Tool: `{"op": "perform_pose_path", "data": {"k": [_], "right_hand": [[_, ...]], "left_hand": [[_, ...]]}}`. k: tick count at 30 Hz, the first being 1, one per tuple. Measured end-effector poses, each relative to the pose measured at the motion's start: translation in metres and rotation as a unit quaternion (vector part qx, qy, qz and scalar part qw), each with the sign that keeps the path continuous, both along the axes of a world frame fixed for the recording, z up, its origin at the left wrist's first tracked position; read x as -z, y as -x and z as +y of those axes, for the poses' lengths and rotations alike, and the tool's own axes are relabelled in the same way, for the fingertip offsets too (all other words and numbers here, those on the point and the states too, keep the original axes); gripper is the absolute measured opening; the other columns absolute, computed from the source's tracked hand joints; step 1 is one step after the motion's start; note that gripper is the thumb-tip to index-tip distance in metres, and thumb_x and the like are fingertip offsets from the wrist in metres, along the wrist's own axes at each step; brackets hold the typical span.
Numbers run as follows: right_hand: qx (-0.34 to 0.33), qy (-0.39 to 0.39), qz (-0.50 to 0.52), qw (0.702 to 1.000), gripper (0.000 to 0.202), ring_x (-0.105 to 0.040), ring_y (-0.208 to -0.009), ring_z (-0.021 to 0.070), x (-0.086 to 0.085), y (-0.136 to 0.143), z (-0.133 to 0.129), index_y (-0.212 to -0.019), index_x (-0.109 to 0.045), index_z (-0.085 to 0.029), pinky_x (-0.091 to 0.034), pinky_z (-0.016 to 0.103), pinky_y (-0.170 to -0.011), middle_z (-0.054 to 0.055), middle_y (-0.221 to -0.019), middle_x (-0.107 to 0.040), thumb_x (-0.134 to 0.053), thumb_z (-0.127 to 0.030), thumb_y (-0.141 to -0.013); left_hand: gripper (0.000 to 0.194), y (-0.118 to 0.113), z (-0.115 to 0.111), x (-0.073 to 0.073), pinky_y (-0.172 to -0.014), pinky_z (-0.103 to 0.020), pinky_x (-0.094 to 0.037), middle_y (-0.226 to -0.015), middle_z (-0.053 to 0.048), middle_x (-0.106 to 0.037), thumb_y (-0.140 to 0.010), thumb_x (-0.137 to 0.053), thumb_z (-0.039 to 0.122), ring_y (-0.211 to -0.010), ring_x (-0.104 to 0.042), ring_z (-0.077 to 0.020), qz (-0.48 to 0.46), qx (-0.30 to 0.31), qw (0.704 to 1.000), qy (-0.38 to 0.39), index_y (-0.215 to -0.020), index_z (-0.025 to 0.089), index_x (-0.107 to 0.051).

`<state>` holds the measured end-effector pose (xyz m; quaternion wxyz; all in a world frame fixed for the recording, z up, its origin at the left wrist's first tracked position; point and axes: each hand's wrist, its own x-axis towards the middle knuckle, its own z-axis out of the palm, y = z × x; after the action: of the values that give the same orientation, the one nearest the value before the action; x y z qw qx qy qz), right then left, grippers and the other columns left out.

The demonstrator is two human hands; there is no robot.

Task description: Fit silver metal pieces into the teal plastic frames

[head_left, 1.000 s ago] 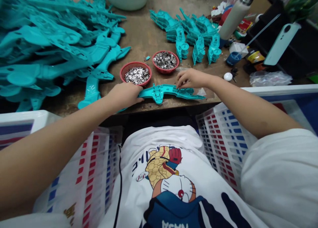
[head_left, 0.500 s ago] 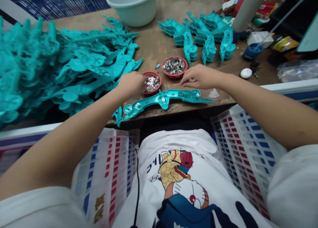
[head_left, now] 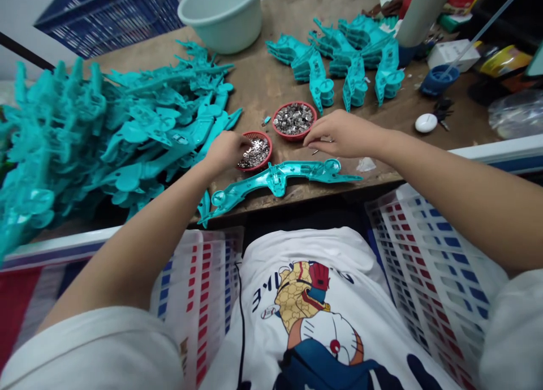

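Observation:
My left hand [head_left: 229, 150] reaches into the left red basket [head_left: 270, 152], its fingers bent down among small shiny metal pieces [head_left: 258, 152]. What its fingertips pinch, if anything, is hidden. My right hand [head_left: 339, 134] hovers over the table just right of the second red basket [head_left: 293, 138], which holds small grey metal parts [head_left: 292, 118]. Its fingers are closed on a thin metal tool [head_left: 315, 151], mostly covered by the hand. Below both hands, along the table's front edge, lies a curved turquoise plastic part [head_left: 276, 180] with its hollow side up.
A big heap of turquoise parts [head_left: 139, 129] covers the left side. Stacked turquoise parts [head_left: 314, 73] stand at the back right. Behind are a pale green basin [head_left: 223, 19] and a blue crate [head_left: 110, 13]. A blue cup [head_left: 436, 84] and a white oval object [head_left: 425, 123] lie right.
The camera view has shifted slightly. My left hand stays at the left basket, its fingers still in the pieces. My right hand has turned a little, and more of the thin tool shows.

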<state>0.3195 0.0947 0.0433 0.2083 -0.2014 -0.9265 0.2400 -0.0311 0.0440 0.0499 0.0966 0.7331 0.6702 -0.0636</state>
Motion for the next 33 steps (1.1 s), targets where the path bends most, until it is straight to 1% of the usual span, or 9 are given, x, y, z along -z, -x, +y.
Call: {"op": "perform_pose_path", "data": {"k": [4,7,10,14,20,23,27,30,33], "right_hand": [[0.081,0.032,0.061,0.994,0.023,-0.082,-0.112,0.0291,-0.012,0.017,-0.03,-0.123,-0.095,-0.023,-0.063,0.042,-0.108,0.004,-0.118,-0.088,-0.076,-0.024,-0.11],[0.092,0.063,0.099,0.989,0.029,-0.082,-0.109,0.0275,-0.023,0.033,-0.051,-0.131,-0.092,-0.021,-0.064,0.039,-0.103,0.005,-0.12,-0.089,-0.077,-0.022,-0.107],[0.093,0.057,0.101,0.989,0.025,-0.081,-0.107,0.0269,-0.03,0.045,-0.058,-0.126,-0.092,-0.021,-0.062,0.038,-0.101,0.006,-0.115,-0.089,-0.077,-0.022,-0.107],[0.089,0.016,0.072,0.993,0.02,-0.08,-0.102,0.0268,-0.033,0.049,-0.051,-0.12,-0.093,-0.021,-0.059,0.037,-0.099,0.006,-0.111,-0.089,-0.076,-0.025,-0.109],[0.008,-0.03,-0.023,0.999,0.021,-0.078,-0.098,0.0246,-0.022,0.039,-0.016,-0.119,-0.091,-0.022,-0.057,0.035,-0.094,0.004,-0.106,-0.087,-0.071,-0.026,-0.113],[-0.053,-0.038,-0.098,0.993,0.025,-0.076,-0.097,0.0245,-0.005,0.034,0.005,-0.117,-0.089,-0.02,-0.055,0.035,-0.091,0.005,-0.105,-0.085,-0.065,-0.021,-0.112],[-0.129,-0.048,-0.185,0.973,0.026,-0.075,-0.102,0.0257,0.014,0.032,0.017,-0.12,-0.087,-0.019,-0.055,0.036,-0.092,0.009,-0.112,-0.084,-0.061,-0.02,-0.115],[-0.153,-0.071,-0.219,0.961,0.028,-0.075,-0.104,0.0265,0.019,0.033,0.015,-0.125,-0.085,-0.018,-0.054,0.038,-0.094,0.01,-0.115,-0.082,-0.058,-0.021,-0.12],[-0.158,-0.107,-0.241,0.952,0.031,-0.074,-0.105,0.027,0.019,0.037,0.01,-0.125,-0.085,-0.017,-0.052,0.038,-0.093,0.011,-0.117,-0.08,-0.054,-0.021,-0.122]], "left_hand": [[0.041,-0.023,-0.031,-0.011,-0.107,-0.04,-0.066,-0.127,-0.01,-0.091,-0.106,-0.066,0.04,-0.115,-0.084,-0.0295,-0.188,-0.013,0.977,-0.097,-0.129,0.02,-0.093],[0.029,-0.047,-0.056,-0.02,-0.097,-0.042,-0.071,-0.11,-0.009,-0.091,-0.096,-0.081,0.044,-0.103,-0.085,-0.0303,-0.359,-0.003,0.92,-0.155,-0.106,0.021,-0.095],[0.024,-0.067,-0.07,-0.026,-0.088,-0.039,-0.071,-0.1,-0.007,-0.09,-0.093,-0.083,0.044,-0.093,-0.084,-0.0271,-0.415,0.003,0.892,-0.18,-0.099,0.022,-0.094],[0.023,-0.079,-0.071,-0.02,-0.086,-0.036,-0.07,-0.102,-0.006,-0.091,-0.095,-0.078,0.039,-0.09,-0.083,-0.0235,-0.411,-0.004,0.884,-0.222,-0.1,0.021,-0.092],[0.024,-0.079,-0.068,0.009,-0.089,-0.037,-0.067,-0.1,-0.007,-0.089,-0.103,-0.071,0.036,-0.09,-0.082,-0.0234,-0.321,0.06,0.912,-0.25,-0.106,0.019,-0.089],[0.034,-0.075,-0.071,0.029,-0.112,-0.049,-0.067,-0.126,-0.016,-0.088,-0.109,-0.067,0.038,-0.121,-0.083,-0.0328,-0.25,0.159,0.93,-0.217,-0.125,0.015,-0.085],[0.051,-0.071,-0.077,0.059,-0.137,-0.062,-0.055,-0.163,-0.026,-0.072,-0.11,-0.068,0.043,-0.161,-0.064,-0.0425,-0.182,0.278,0.932,-0.145,-0.147,0.008,-0.077],[0.063,-0.072,-0.083,0.075,-0.143,-0.066,-0.047,-0.177,-0.029,-0.059,-0.109,-0.067,0.039,-0.172,-0.053,-0.0453,-0.163,0.278,0.939,-0.121,-0.161,0.005,-0.068],[0.063,-0.075,-0.087,0.082,-0.145,-0.069,-0.043,-0.182,-0.028,-0.054,-0.11,-0.063,0.034,-0.175,-0.048,-0.0452,-0.162,0.262,0.944,-0.121,-0.167,0.006,-0.064]]}}
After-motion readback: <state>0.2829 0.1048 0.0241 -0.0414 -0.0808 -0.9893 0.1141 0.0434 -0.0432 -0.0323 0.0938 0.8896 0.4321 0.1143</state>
